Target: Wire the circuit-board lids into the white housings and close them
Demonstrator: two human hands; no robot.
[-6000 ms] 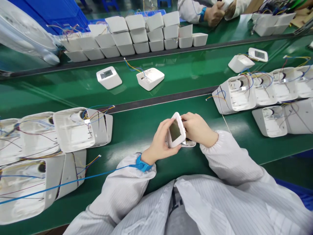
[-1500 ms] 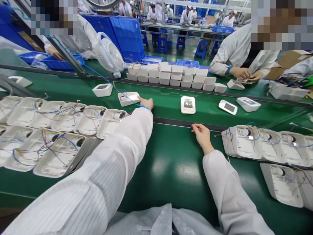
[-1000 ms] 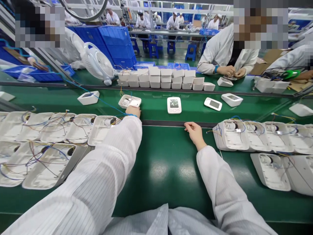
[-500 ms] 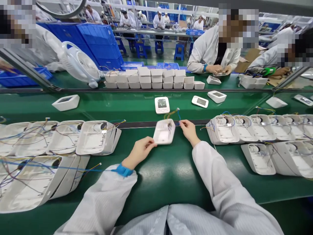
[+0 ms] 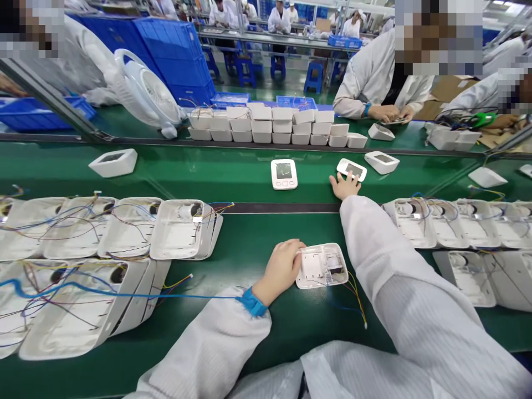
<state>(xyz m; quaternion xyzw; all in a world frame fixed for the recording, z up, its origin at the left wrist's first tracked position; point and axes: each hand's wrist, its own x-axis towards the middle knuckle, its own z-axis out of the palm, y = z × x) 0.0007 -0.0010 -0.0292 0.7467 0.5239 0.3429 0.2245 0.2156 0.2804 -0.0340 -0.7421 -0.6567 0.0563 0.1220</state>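
Note:
My left hand [image 5: 283,267] grips the left edge of a white plastic housing [image 5: 311,267], which lies open side up on the green bench. Inside the housing sit parts, and thin wires with a small white connector [image 5: 365,325] trail from its right side. A blue wrist strap [image 5: 252,302] with a cord is on my left wrist. My right hand [image 5: 346,186] reaches forward with fingers spread, its fingertips at a white cover with a grey display window [image 5: 353,170]. Left of it, another white display cover [image 5: 284,174] with buttons lies on the green surface.
Rows of wired white housings stand at left [image 5: 177,230] and right [image 5: 409,221]. More display units lie at far left [image 5: 114,162] and right [image 5: 382,162]. Stacked white housings [image 5: 261,126], a fan [image 5: 152,91] and a co-worker's hands [image 5: 390,113] are beyond the rail.
The housing has come nearer and turned, with my left hand still at its edge. My right hand has left the wires and moved forward and right to the display cover.

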